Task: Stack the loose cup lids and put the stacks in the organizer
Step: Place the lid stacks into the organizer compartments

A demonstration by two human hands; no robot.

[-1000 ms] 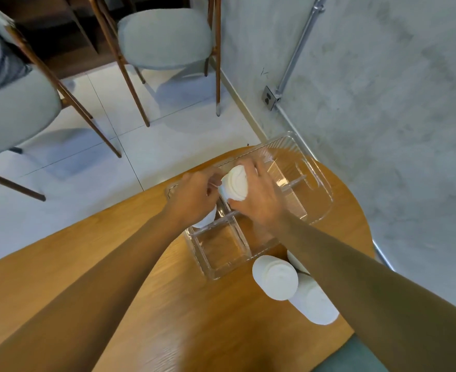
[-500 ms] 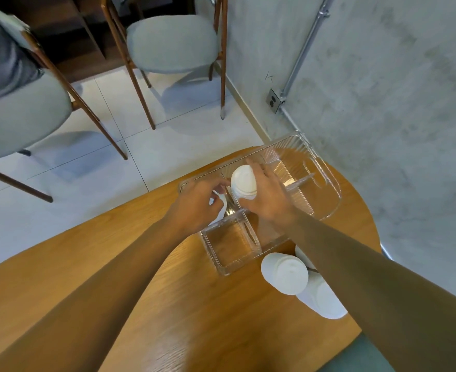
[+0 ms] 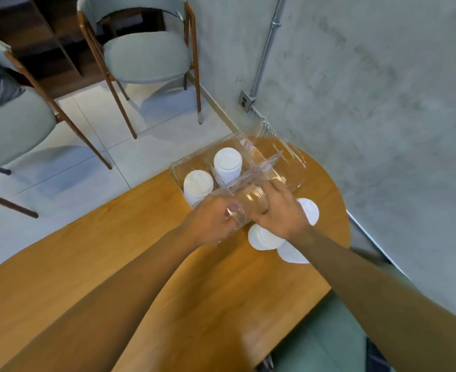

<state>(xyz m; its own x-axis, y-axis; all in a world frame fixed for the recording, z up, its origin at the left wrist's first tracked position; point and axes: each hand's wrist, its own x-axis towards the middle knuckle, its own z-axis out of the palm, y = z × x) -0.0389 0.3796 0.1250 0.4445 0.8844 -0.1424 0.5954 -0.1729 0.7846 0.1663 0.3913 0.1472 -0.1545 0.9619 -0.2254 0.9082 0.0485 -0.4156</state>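
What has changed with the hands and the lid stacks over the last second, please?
The right hand let go of the far lid stack, which now stands in the organizer. The left hand let go of the near lid stack beside it. Both hands drew back to the organizer's near end and hold it. The loose lid stacks on the table stayed beside the organizer.

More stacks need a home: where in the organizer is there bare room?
Free: in the organizer, the compartment between long divider and right wall, beyond the right hand. Crowded: near lid stack and far lid stack fill the left side; left hand and loose lids crowd the near end.
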